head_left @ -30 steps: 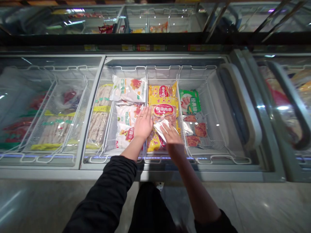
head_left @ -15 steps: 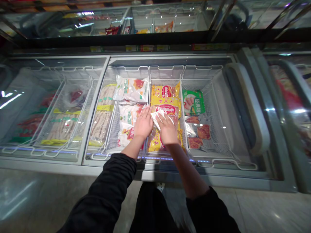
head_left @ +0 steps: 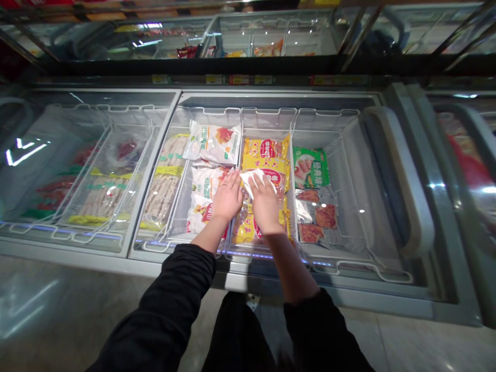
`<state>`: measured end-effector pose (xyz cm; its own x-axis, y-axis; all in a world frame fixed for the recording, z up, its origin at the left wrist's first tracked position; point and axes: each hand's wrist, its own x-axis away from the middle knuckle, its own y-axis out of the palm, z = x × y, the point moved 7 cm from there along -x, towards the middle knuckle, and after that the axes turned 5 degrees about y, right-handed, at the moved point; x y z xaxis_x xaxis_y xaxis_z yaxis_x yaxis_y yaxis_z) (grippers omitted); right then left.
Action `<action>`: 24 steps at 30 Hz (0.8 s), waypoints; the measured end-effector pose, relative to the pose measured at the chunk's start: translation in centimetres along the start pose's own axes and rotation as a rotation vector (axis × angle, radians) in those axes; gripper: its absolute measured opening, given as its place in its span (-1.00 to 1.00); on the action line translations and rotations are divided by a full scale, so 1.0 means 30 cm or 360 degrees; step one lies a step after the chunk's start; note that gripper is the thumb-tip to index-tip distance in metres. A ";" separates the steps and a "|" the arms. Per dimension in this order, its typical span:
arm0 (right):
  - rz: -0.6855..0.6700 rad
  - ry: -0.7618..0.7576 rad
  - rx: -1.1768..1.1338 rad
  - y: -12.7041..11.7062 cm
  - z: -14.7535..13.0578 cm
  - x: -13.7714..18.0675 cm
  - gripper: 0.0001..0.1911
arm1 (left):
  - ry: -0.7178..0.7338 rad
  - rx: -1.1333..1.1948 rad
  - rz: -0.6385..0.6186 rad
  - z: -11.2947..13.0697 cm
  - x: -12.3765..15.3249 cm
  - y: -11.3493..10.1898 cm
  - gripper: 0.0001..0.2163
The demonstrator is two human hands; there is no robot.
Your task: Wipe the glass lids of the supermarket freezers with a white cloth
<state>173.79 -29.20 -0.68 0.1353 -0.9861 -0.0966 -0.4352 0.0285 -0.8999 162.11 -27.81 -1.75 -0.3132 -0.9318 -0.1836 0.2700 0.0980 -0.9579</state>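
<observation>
My right hand (head_left: 265, 204) presses a white cloth (head_left: 252, 182) against the glass lid (head_left: 267, 119) of a chest freezer, its fingers stretched over the cloth. Whether the cloth is paper or fabric I cannot tell. Beside it my left hand (head_left: 228, 199) lies flat on the same lid, fingers extended and holding nothing. Below the glass, yellow food bags (head_left: 267, 164) lie under my right hand. White food bags (head_left: 214, 142) are under and beyond my left hand. Both hands partly hide the bags.
Wire baskets divide the freezer, and a green packet (head_left: 310, 168) lies right of the yellow bags. A thick grey handle (head_left: 411, 191) rises at the lid's right. Clear packs of pale rolls (head_left: 163, 199) lie to the left. Another freezer (head_left: 267, 33) stands behind.
My right hand and the cloth have slid slightly left over the glass. My left hand stays nearly in place on the lid. The whole view has shifted a little.
</observation>
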 end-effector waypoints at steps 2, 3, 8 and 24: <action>-0.0072 -0.0130 -0.0024 0.026 -0.028 0.047 -0.40 | -0.0002 -0.0006 0.0001 -0.001 0.000 -0.001 -0.49; -0.0104 -0.0168 -0.0024 0.033 -0.020 0.081 -0.38 | -0.0003 -0.0009 0.0001 0.000 0.000 -0.002 -0.48; -0.0058 -0.0062 0.0028 -0.016 0.156 0.202 -0.30 | -0.0026 -0.0009 -0.0004 0.004 0.001 -0.009 -0.48; -0.0182 -0.0236 0.0090 -0.061 0.122 0.067 -0.31 | -0.0004 -0.0008 -0.0017 0.003 0.003 -0.011 -0.49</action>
<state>178.12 -30.62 -0.77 0.3127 -0.9485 -0.0506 -0.3594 -0.0688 -0.9306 162.06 -27.97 -1.43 -0.3139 -0.9336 -0.1730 0.2621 0.0899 -0.9608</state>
